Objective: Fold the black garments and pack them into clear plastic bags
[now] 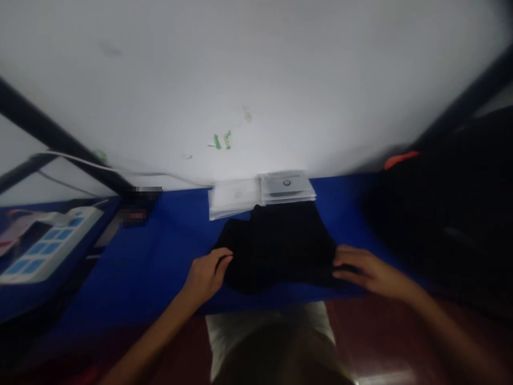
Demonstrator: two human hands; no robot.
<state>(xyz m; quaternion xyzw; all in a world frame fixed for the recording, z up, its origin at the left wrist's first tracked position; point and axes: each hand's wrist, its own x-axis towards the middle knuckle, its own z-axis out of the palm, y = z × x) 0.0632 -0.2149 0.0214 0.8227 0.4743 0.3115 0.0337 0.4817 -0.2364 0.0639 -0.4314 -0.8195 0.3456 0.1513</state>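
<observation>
A black piece of cloth [284, 243], perhaps a garment, lies spread on the blue table [160, 256] in front of me. At its left edge my left hand [208, 271] pinches the fabric between thumb and fingers. My right hand [358, 269] grips the opposite edge in the same way. Dark folds hide the exact shape of the cloth. Just beyond its far edge lie two stacks of flat plastic packets, a whitish stack [236, 195] on the left and a greyer stack [286, 185] with a round dark mark on the right.
A white power strip [52, 246] with blue sockets lies at the left. A white cable [148, 172] runs along the wall [256, 80]. Dark metal posts [72, 136] slope on both sides. A large black heap [449, 230] with an orange bit [401, 159] fills the right.
</observation>
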